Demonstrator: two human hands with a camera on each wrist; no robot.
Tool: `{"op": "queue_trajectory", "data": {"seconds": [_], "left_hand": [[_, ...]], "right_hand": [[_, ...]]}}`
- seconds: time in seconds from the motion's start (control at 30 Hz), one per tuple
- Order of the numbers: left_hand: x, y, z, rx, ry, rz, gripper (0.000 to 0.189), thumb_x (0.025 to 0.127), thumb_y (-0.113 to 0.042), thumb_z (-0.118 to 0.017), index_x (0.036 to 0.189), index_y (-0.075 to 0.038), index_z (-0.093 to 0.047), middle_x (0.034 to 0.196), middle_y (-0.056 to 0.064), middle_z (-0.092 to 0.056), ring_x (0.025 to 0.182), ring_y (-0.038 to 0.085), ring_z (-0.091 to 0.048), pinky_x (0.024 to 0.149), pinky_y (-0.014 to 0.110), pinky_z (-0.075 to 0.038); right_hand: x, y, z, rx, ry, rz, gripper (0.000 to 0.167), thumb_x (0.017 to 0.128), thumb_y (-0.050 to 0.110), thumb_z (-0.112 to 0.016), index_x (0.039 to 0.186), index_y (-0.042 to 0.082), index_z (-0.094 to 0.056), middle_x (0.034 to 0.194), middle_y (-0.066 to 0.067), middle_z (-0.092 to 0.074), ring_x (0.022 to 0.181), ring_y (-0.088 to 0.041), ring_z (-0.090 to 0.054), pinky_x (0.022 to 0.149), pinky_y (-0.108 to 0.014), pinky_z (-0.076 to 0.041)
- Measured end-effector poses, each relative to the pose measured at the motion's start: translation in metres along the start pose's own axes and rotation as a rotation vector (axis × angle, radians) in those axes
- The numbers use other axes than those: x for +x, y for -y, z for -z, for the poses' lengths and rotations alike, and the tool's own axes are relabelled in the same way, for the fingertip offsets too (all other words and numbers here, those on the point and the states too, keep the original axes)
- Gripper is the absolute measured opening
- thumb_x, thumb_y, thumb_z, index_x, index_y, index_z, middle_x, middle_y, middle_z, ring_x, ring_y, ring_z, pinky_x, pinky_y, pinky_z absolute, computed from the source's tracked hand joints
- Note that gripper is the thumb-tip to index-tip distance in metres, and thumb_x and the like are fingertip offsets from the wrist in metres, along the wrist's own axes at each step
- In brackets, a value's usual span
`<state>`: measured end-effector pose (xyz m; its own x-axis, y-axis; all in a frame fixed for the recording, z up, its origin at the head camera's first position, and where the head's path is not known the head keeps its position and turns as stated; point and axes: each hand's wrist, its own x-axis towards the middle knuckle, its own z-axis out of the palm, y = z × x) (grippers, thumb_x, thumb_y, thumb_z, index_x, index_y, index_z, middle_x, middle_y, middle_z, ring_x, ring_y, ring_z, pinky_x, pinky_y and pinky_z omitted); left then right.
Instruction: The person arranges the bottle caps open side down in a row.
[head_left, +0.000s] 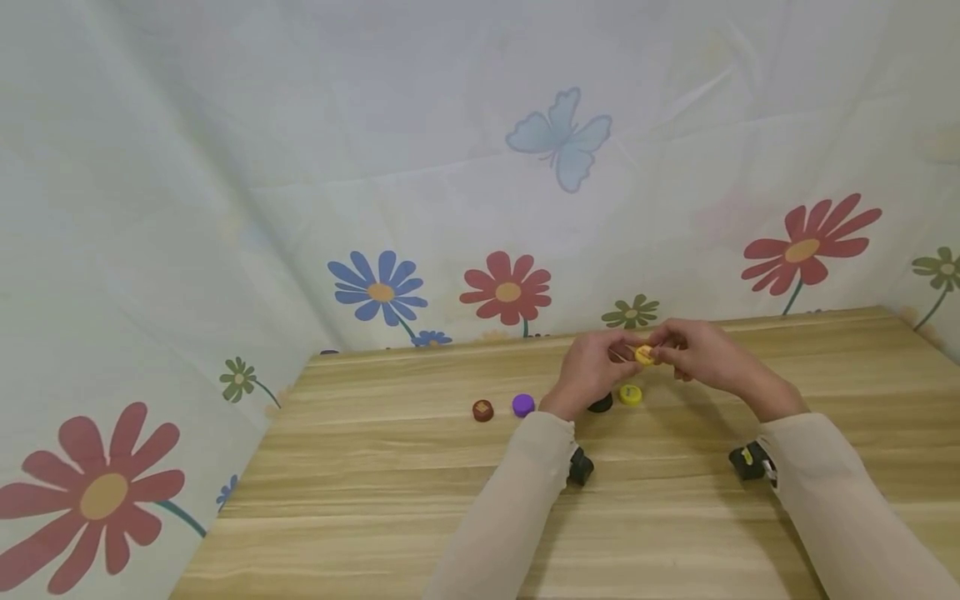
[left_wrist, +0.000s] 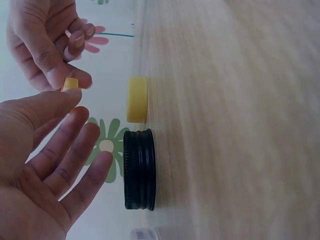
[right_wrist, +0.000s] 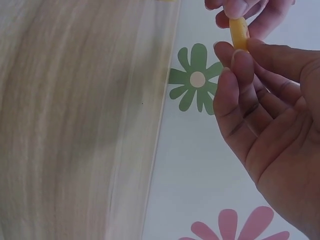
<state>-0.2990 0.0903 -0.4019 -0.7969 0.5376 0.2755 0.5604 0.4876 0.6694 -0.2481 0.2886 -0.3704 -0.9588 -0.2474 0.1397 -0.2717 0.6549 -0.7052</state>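
Observation:
Both hands meet above the far part of the wooden table (head_left: pixel 375 500) around a small yellow cap (head_left: pixel 644 354). My left hand (head_left: pixel 592 371) pinches the small yellow cap (left_wrist: pixel 70 83) between its thumb and a fingertip, its other fingers spread straight. My right hand (head_left: pixel 697 354) pinches the same cap (right_wrist: pixel 239 31) from the other side with thumb and index finger. Just below the hands, a second yellow cap (head_left: pixel 630 394) and a black ridged cap (head_left: pixel 601 404) lie on the table. The yellow cap (left_wrist: pixel 137 99) and black cap (left_wrist: pixel 140 170) sit side by side.
A purple cap (head_left: pixel 522 405) and a brown cap (head_left: pixel 483 410) lie in a row left of the hands. A flower-printed cloth (head_left: pixel 450 167) rises behind and to both sides of the table. Black wrist cameras (head_left: pixel 579 467) hang under both sleeves.

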Motion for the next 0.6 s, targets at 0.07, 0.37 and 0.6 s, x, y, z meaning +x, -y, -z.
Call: {"op": "queue_trajectory", "data": {"seconds": [0.07, 0.37, 0.6], "left_hand": [[0.0001, 0.0, -0.0002, 0.009, -0.002, 0.002, 0.029, 0.095, -0.017, -0.083, 0.124, -0.016, -0.078, 0.096, -0.008, -0.078, 0.085, -0.001, -0.067, 0.075, 0.015, -0.051], [-0.0003, 0.0003, 0.0008, -0.02, -0.006, -0.01, 0.024, 0.095, -0.016, -0.084, 0.118, -0.012, -0.079, 0.1, -0.005, -0.078, 0.086, -0.001, -0.067, 0.076, 0.013, -0.051], [-0.0009, 0.0007, 0.0002, -0.03, 0.01, -0.019, 0.023, 0.095, -0.015, -0.084, 0.117, -0.012, -0.08, 0.102, -0.005, -0.079, 0.086, -0.002, -0.066, 0.076, 0.012, -0.051]], "right_hand": [[-0.0004, -0.0005, 0.0002, 0.002, 0.005, 0.006, 0.018, 0.105, 0.004, -0.064, 0.119, -0.007, -0.066, 0.098, -0.017, -0.071, 0.069, -0.021, -0.061, 0.058, -0.032, -0.055], [0.0002, -0.0008, 0.0014, 0.0, 0.038, 0.012, 0.026, 0.097, 0.002, -0.073, 0.12, -0.006, -0.067, 0.102, -0.011, -0.071, 0.078, -0.02, -0.064, 0.062, -0.033, -0.057], [0.001, -0.0028, 0.001, -0.029, 0.014, 0.019, 0.026, 0.094, 0.002, -0.076, 0.118, -0.005, -0.069, 0.105, -0.013, -0.071, 0.079, -0.019, -0.064, 0.062, -0.033, -0.057]]}}
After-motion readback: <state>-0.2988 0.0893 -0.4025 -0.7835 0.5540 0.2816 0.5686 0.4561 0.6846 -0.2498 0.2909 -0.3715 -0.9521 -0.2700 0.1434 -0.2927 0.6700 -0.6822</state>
